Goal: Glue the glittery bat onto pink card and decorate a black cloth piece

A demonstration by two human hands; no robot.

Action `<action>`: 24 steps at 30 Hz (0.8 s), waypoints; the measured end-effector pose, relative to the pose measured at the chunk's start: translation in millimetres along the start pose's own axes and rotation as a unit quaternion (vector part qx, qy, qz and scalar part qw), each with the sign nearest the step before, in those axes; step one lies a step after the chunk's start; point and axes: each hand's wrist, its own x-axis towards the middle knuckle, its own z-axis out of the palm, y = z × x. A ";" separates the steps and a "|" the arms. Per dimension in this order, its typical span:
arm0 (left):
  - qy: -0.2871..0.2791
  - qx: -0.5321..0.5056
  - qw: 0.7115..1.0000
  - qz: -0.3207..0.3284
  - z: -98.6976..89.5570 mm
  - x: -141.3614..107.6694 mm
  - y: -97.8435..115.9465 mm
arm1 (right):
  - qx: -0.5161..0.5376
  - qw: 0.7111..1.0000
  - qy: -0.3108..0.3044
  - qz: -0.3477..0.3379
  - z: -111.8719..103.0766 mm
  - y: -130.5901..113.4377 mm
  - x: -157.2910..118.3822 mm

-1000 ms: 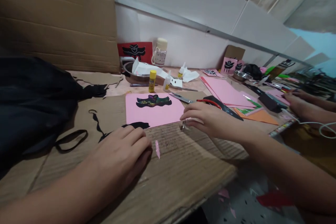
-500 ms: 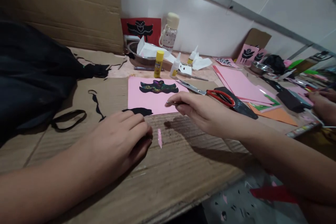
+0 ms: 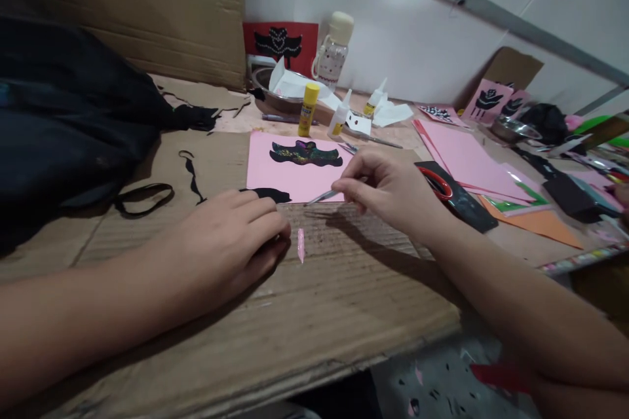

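My right hand [image 3: 388, 190] pinches a thin metal tool [image 3: 323, 197], which looks like tweezers, its tip over the near edge of a pink sheet [image 3: 289, 184]. A black cut-out with shiny glitter [image 3: 305, 154] lies on that sheet. My left hand [image 3: 236, 245] rests on the cardboard, fingers curled under; whatever they hold, if anything, is hidden. Just beyond it a black paper piece [image 3: 268, 195] overlaps the sheet's lower left edge. Between my hands lies a small pink strip [image 3: 301, 245].
Behind the sheet stand a yellow glue stick [image 3: 308, 110], glue bottles [image 3: 340, 114], a metal bowl [image 3: 268, 88] and a drink bottle [image 3: 335, 52]. Red-handled scissors [image 3: 437, 183] and pink sheets [image 3: 469, 163] lie right. A black bag [image 3: 73, 124] fills the left.
My right hand has shifted slightly right and turned, so more of the thin tool shows. The camera view has moved a little; my left hand stays resting on the cardboard.
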 end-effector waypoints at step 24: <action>0.018 0.004 0.999 0.037 1.4 -1.9 -1.1 | -0.194 0.925 -0.160 -0.286 -11.7 -1.2 -15.9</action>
